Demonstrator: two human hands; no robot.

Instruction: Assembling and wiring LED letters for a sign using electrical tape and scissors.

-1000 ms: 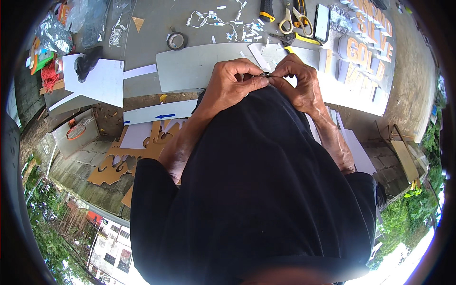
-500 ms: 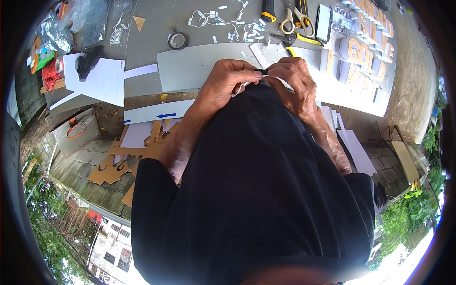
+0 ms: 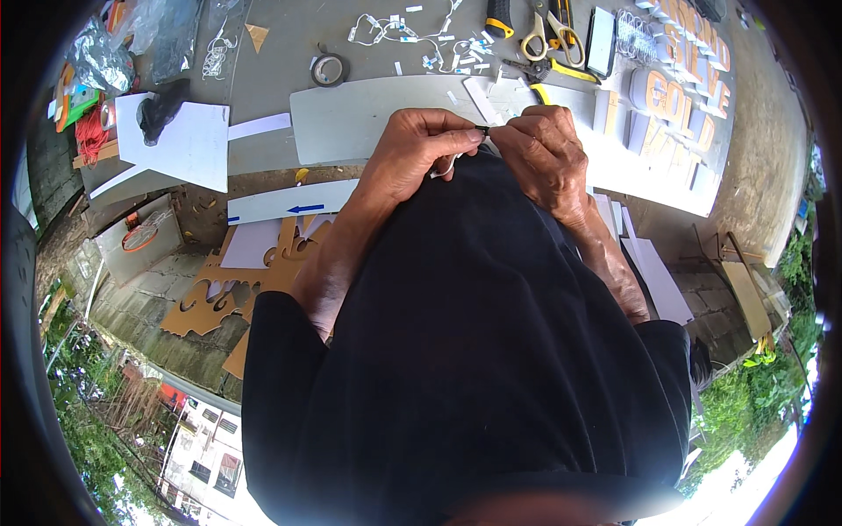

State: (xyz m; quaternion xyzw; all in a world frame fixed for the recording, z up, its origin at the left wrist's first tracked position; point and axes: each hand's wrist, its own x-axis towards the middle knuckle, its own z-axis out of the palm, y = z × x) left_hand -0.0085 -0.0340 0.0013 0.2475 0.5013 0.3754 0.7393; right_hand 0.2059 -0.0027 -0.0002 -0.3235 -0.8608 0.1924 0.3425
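Observation:
My left hand and my right hand meet over the near edge of a grey worktable. Between their fingertips they pinch one small dark piece. A thin white strip or wire curls down from under the left fingers. What the small piece is cannot be made out. My black shirt fills the lower middle of the view and hides whatever lies under the hands.
A long grey panel lies just beyond the hands. Scissors, a roll of tape, white scraps and orange cut-out letters on a white board crowd the table's far side. Brown cardboard cut-outs lie at lower left.
Both hands stay joined on the small piece; they have shifted slightly nearer to my body. Nothing else has moved.

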